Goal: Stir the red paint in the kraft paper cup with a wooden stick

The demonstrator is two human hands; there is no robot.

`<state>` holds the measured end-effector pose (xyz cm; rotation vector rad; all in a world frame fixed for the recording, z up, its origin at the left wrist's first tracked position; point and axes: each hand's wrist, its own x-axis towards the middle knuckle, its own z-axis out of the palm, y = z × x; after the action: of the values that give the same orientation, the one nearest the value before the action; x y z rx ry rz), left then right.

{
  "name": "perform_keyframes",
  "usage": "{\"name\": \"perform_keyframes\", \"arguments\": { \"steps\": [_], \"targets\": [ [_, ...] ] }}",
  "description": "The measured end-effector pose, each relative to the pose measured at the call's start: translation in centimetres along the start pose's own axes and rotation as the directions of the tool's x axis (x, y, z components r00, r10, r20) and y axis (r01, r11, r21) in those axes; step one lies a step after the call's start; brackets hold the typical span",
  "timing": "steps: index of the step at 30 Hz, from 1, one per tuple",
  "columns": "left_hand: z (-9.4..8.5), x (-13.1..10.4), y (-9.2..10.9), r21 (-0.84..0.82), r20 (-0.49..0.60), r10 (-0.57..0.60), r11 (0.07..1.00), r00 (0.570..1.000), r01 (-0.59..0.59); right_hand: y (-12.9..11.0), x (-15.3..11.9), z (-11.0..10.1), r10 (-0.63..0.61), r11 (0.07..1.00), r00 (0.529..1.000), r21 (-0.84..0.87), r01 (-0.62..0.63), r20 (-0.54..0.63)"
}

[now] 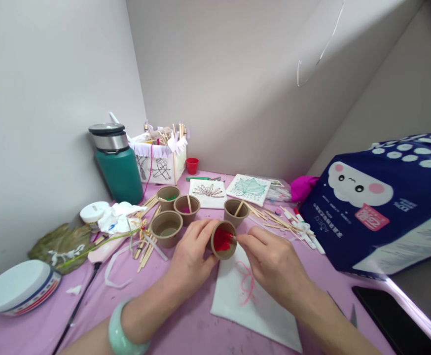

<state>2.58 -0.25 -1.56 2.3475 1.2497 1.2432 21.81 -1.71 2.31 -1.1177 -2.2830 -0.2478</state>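
Observation:
My left hand (191, 251) is wrapped round a small brown cup (218, 252), tilted so its mouth faces me. Bright red paint (223, 239) coats the inside. With fingers pinched, my right hand (274, 261) holds a thin stick (233, 238) whose end reaches into the red paint; most of the stick is hidden by my fingers. Beneath both hands lies a white sheet (270, 320) with a pink-red plant drawing (247, 286), partly covered by my right hand.
Several brown cups (166, 229) stand behind my left hand, some with paint and sticks. Two drawn squares (208, 193) lie at the back. A green bottle (119, 170), a white bowl (19, 286) and a leaf (62, 244) are left. A blue bag (348, 222) and black phone (396, 320) are right.

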Motion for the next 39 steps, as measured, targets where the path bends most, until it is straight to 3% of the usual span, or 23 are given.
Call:
{"name": "perform_keyframes", "arguments": {
  "steps": [11,17,23,25,29,32,35,39],
  "targets": [
    [-0.2,0.0,0.0,0.070,-0.042,0.066,0.996,0.997,-0.063,-0.4,-0.5,0.4,0.038,0.999,0.997,-0.041,-0.035,0.071],
    [-0.3,-0.1,0.2,0.118,-0.075,0.101,0.989,0.992,-0.092,-1.4,-0.4,0.4,0.118,0.981,0.986,0.140,-0.135,0.121],
    [-0.2,-0.1,0.2,0.095,-0.094,0.088,0.992,0.992,-0.079,-1.9,-0.3,0.4,0.225,0.897,0.966,0.360,-0.256,0.125],
    [-0.1,0.0,0.1,0.067,-0.107,0.064,0.996,0.992,-0.057,-1.7,-0.2,0.7,0.235,0.903,0.971,0.359,-0.236,0.048],
    [0.0,0.1,0.1,0.011,-0.086,0.018,1.000,0.996,-0.017,-1.4,-0.2,1.6,0.159,0.974,0.983,0.177,-0.141,-0.089],
    [0.0,0.0,0.2,-0.012,-0.049,0.007,1.000,0.999,-0.008,-1.5,-0.1,1.9,0.098,0.989,0.994,0.116,-0.092,-0.050],
    [0.1,-0.1,0.2,-0.026,-0.031,0.008,1.000,0.999,-0.008,-1.6,0.0,1.8,0.066,0.978,0.998,0.197,-0.068,0.013],
    [0.1,-0.2,0.1,-0.015,-0.035,0.023,1.000,0.999,-0.023,-1.4,0.0,1.5,0.086,0.975,0.996,0.207,-0.081,-0.015]
  ]
}}
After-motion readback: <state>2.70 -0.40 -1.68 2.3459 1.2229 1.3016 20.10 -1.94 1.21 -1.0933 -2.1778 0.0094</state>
